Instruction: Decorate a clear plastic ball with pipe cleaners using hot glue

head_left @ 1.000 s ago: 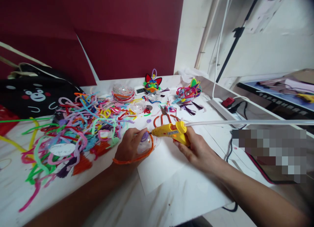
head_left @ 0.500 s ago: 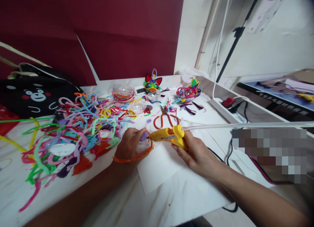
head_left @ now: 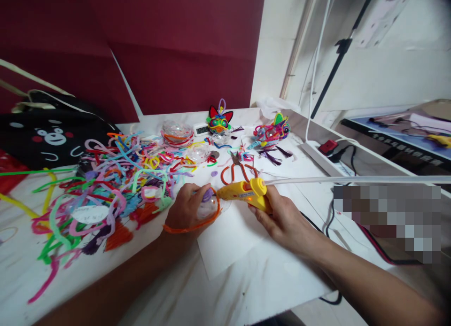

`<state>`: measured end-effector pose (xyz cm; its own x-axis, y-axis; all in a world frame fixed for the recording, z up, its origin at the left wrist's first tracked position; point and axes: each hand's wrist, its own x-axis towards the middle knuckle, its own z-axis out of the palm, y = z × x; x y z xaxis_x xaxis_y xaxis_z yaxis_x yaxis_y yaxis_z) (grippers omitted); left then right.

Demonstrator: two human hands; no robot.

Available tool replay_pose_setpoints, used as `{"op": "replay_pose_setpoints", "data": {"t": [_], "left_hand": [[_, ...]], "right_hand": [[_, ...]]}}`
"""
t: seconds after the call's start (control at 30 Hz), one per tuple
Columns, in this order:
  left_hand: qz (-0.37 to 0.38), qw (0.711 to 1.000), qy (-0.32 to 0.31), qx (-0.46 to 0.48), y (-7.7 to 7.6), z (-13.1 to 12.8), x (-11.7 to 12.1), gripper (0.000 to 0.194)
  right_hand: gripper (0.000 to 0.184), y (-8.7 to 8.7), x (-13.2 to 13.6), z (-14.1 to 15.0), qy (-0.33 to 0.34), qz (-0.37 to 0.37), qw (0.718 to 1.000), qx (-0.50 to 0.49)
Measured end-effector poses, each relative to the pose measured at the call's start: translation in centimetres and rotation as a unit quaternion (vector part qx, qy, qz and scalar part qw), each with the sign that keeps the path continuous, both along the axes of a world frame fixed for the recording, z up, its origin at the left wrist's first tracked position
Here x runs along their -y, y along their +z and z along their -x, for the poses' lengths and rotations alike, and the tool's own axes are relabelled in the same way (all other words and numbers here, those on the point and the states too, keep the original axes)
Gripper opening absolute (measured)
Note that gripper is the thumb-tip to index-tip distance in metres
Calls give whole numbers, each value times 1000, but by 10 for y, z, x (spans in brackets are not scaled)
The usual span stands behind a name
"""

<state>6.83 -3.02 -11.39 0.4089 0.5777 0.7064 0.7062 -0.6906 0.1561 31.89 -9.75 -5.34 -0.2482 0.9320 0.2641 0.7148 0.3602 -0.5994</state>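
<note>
My left hand (head_left: 186,208) is closed around a clear plastic half-sphere (head_left: 207,207) with a purple piece on top and an orange pipe cleaner (head_left: 192,228) curling along its rim. A yellow glue gun (head_left: 244,193) sits in the grip of my right hand (head_left: 282,219), its nozzle touching the sphere's edge. A long clear glue stick (head_left: 352,179) juts out of the gun's back to the right. Both hands hover over a white paper sheet (head_left: 232,236) on the table.
A heap of coloured pipe cleaners (head_left: 116,180) covers the table's left side. Orange-handled scissors (head_left: 236,168), two finished pipe-cleaner figures (head_left: 219,120) (head_left: 271,131), clear shells and a small timer lie behind. A power strip (head_left: 326,156) and cables run at right; a black bag (head_left: 49,135) at left.
The glue gun dipped slightly lower and shifted a little along the sphere's rim; my left hand stayed in place holding the sphere.
</note>
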Motion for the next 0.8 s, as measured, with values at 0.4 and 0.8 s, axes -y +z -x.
{"op": "replay_pose_setpoints", "data": {"t": [0.4, 0.8], "left_hand": [[-29, 999, -17, -1, -3, 1, -4, 50], [-44, 999, -24, -5, -4, 2, -5, 51]], "right_hand": [[16, 0, -2, -1, -5, 19, 1000, -7], [14, -4, -2, -1, -16, -4, 1000, -7]]}}
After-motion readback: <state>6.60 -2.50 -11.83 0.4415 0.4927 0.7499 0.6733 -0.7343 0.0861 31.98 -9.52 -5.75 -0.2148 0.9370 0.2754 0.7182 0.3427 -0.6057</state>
